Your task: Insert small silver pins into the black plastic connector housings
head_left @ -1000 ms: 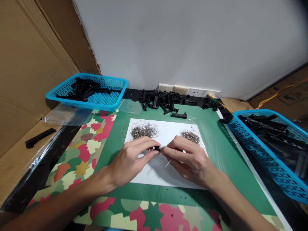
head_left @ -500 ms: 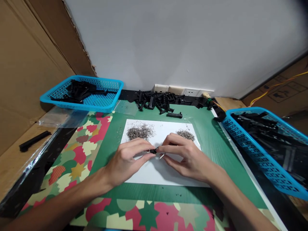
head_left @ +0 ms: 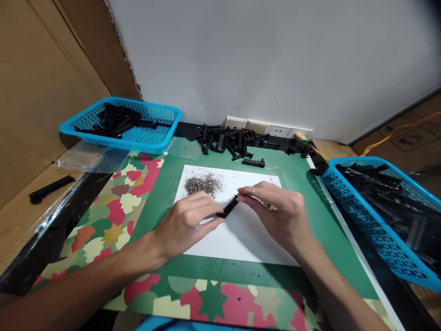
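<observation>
Paper (head_left: pixel 237 246) lies under a black strip (head_left: pixel 230 208) that the left hand (head_left: pixel 189 218) pinches, the right hand (head_left: pixel 280 204) closed at its far end.

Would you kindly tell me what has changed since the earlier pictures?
The right hand has moved forward and rightward, away from the left hand; the black part between their fingertips now shows its slanting length. The left hand still holds it. The left basket stayed put.

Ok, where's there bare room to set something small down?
The green mat between the white sheet and right-hand blue basket looks bare, as does the sheet's front strip. Crowded: the mat's back edge, with heaped black parts, and the sheet's back, with piled metal pieces.
</observation>
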### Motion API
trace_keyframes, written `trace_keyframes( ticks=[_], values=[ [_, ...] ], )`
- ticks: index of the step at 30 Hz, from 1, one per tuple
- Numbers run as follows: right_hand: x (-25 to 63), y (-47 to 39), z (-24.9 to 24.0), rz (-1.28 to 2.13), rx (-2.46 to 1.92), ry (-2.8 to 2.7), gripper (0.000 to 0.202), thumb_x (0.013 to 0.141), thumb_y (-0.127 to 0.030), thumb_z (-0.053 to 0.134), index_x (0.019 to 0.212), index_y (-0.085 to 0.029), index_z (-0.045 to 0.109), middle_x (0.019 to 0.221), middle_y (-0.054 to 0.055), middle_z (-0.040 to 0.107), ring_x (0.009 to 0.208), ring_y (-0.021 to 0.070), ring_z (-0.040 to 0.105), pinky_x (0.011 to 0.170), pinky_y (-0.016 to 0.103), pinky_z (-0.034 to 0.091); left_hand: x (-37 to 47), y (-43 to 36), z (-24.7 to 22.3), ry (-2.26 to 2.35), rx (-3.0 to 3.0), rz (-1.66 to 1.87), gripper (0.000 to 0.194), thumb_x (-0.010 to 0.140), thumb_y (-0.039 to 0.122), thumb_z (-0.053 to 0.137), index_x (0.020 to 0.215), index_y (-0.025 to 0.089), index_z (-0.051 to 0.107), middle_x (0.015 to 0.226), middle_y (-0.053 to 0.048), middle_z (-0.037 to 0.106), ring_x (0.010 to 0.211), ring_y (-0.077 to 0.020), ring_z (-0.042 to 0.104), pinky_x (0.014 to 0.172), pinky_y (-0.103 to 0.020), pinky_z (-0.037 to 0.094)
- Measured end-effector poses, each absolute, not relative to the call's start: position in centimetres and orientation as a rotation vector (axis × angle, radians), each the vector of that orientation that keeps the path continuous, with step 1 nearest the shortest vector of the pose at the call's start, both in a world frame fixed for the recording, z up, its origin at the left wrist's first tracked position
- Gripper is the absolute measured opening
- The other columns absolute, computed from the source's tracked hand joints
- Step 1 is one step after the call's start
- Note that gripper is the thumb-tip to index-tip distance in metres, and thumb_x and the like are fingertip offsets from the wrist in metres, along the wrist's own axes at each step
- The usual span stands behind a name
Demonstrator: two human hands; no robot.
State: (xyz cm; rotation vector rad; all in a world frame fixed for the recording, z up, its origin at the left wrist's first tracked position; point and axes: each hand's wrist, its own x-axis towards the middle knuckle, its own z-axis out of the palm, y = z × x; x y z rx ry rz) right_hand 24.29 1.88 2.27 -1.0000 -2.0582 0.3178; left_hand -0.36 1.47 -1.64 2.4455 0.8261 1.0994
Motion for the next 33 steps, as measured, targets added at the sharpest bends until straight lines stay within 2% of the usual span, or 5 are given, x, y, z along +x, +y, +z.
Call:
trace_keyframes(
  ticks=[1, 4, 11, 23, 33],
  values=[
    [23.8, 1.7, 2.3, 0.382, -1.026, -1.988, 0.005, 0.099, -0.021, 0.072, 0.096, -0.022, 0.076, 0.086, 0.003, 0.078, 0.073, 0.0167, 0.071, 0.067, 0.029, 0.057, -0.4, 1.5, -1.7, 0.811, 2.456, 1.101, 0.008, 0.098, 0.014, 0.072, 0.105, 0.016, 0.073, 0.095, -0.006, 0.079, 0.091, -0.0215, 0.071, 0.082, -0.037, 0.061],
    [22.3, 1.1, 2.2, 0.569, -1.108, -1.878, 0.014, 0.098, -0.028, 0.075, 0.086, -0.020, 0.074, 0.079, 0.000, 0.077, 0.064, 0.0131, 0.069, 0.062, 0.025, 0.057, -0.5, 1.4, -1.8, 0.796, 2.469, 1.104, 0.008, 0.099, 0.013, 0.069, 0.105, 0.015, 0.074, 0.098, -0.007, 0.080, 0.092, -0.0217, 0.072, 0.084, -0.037, 0.061],
    [21.3, 0.8, 1.4, 0.795, -1.148, -1.827, 0.014, 0.099, -0.029, 0.073, 0.088, -0.021, 0.076, 0.078, -0.001, 0.077, 0.065, 0.0112, 0.070, 0.062, 0.021, 0.056, -0.5, 1.3, -1.5, 0.766, 2.511, 1.095, 0.009, 0.098, 0.009, 0.068, 0.103, 0.013, 0.074, 0.097, -0.008, 0.079, 0.090, -0.0211, 0.070, 0.081, -0.036, 0.061],
    [21.1, 0.7, 1.8, 0.580, -1.126, -1.995, 0.026, 0.103, -0.027, 0.066, 0.080, -0.018, 0.074, 0.068, -0.002, 0.070, 0.056, 0.0086, 0.057, 0.056, 0.024, 0.044, -0.3, 0.7, -1.6, 0.838, 2.442, 1.066, 0.011, 0.100, 0.011, 0.065, 0.103, 0.012, 0.076, 0.094, -0.009, 0.078, 0.091, -0.0222, 0.072, 0.082, -0.036, 0.061],
    [21.1, 0.6, 1.6, 0.558, -1.098, -2.018, 0.027, 0.102, -0.025, 0.066, 0.078, -0.018, 0.076, 0.070, 0.001, 0.073, 0.056, 0.0105, 0.060, 0.058, 0.027, 0.045, -0.1, 0.6, -1.8, 0.874, 2.400, 1.094, 0.009, 0.097, 0.010, 0.067, 0.096, 0.013, 0.075, 0.088, -0.008, 0.076, 0.086, -0.0213, 0.071, 0.076, -0.033, 0.059]
  ],
)
